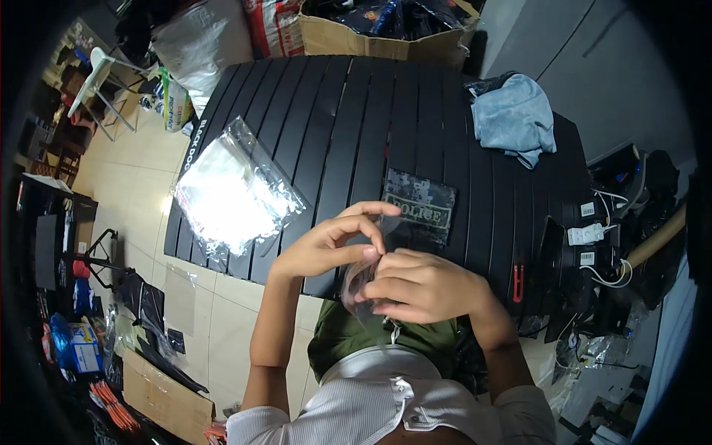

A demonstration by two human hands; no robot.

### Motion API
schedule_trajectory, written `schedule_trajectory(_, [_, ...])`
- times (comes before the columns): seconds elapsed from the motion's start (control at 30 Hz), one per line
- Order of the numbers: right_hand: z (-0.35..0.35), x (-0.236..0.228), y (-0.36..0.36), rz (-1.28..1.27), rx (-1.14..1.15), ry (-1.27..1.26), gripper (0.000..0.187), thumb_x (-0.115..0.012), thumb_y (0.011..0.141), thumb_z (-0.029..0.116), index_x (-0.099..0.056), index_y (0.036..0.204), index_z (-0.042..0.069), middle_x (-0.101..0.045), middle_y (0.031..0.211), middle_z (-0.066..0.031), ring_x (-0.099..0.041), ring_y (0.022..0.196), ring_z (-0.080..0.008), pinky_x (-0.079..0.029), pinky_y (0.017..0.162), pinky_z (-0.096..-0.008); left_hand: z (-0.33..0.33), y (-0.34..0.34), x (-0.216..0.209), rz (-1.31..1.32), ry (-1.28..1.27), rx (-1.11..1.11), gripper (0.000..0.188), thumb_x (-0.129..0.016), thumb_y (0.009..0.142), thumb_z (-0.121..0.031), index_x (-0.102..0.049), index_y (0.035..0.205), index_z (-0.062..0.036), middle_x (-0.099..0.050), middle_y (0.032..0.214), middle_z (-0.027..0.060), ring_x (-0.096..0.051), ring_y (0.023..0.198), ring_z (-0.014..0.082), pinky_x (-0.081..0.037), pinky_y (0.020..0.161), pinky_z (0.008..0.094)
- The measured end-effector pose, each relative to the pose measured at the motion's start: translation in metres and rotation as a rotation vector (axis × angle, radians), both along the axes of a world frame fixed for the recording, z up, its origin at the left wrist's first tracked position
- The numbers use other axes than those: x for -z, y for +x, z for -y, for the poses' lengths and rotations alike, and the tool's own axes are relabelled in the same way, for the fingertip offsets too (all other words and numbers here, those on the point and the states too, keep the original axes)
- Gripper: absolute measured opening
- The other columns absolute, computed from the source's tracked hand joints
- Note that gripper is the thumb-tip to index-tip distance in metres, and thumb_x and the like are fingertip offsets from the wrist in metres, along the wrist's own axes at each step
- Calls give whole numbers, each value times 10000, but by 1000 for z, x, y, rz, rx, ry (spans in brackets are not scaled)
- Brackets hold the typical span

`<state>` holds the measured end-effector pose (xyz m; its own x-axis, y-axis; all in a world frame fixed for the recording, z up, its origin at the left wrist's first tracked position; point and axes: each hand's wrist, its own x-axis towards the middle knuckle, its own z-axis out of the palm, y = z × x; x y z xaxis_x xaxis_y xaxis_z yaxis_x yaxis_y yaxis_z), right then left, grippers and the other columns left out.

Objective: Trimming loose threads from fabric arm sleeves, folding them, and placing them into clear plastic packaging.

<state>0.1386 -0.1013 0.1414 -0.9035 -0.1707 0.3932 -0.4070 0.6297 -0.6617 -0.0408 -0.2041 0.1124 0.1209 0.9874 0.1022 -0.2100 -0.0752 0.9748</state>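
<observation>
My left hand (334, 241) and my right hand (423, 287) meet at the near edge of the black slatted table (311, 104). Between them is a thin, crumpled clear plastic bag (358, 285). My left thumb and fingers pinch its upper part, while the curled fingers of my right hand grip it lower down. Just beyond my hands lies a flat camouflage pouch (419, 194) with lettering across it; its near end is partly hidden. To the left, a pile of clear plastic bags (237, 189) shines with glare.
A folded light-blue cloth (515, 119) rests at the far right of the table. Nearer on that side is a red cutter (518, 283). White power strips and cables (587, 233) crowd the right edge. An open cardboard box (356, 46) stands beyond the table.
</observation>
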Motion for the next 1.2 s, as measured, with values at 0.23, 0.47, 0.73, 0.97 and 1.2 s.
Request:
schedule_trajectory(0.23, [-2, 2, -10, -123, 93, 192, 177, -653, 652, 70, -571, 807, 46, -533, 767, -52, -537, 721, -216, -442, 683, -329, 12, 11, -21, -209, -156, -388, 367, -390, 947, -269, -592, 998, 34, -603, 1034, 135, -510, 1058, 197, -382, 906, 326])
schedule_trajectory(0.47, [12, 10, -17, -6, 211, 544, 225, -573, 697, 106, -597, 898, 9, -561, 721, -65, -560, 788, -200, -435, 748, -308, 8, 27, -56, -848, -104, -468, 212, -566, 847, -175, -644, 885, 17, -640, 805, 152, -633, 674, 228, -492, 622, 296])
schedule_trajectory(0.73, [22, 11, -28, 175, 585, 594, 326, -586, 678, 96, -558, 972, -41, -551, 963, -180, -529, 893, -308, -399, 830, -403, -8, 43, -49, -1307, 418, -679, 352, -562, 678, -56, -582, 1025, 2, -615, 1003, 104, -622, 832, 263, -503, 700, 329])
schedule_trajectory(0.97, [15, 22, -29, 94, 876, 719, 508, -522, 755, 167, -433, 1192, -76, -445, 1219, -249, -470, 1006, -309, -390, 835, -374, -15, 40, -44, -1415, 754, -584, 369, -567, 691, -104, -590, 1054, -42, -600, 979, 47, -571, 849, 157, -426, 620, 249])
schedule_trajectory(1.2, [18, 36, -51, 177, 861, 906, 494, -371, 844, 209, -405, 1260, -55, -330, 1350, -236, -286, 1288, -354, -259, 1032, -392, -6, 49, -28, -1488, 768, -453, 370, -558, 703, -92, -591, 1069, -48, -571, 1008, 21, -534, 779, 120, -391, 590, 230])
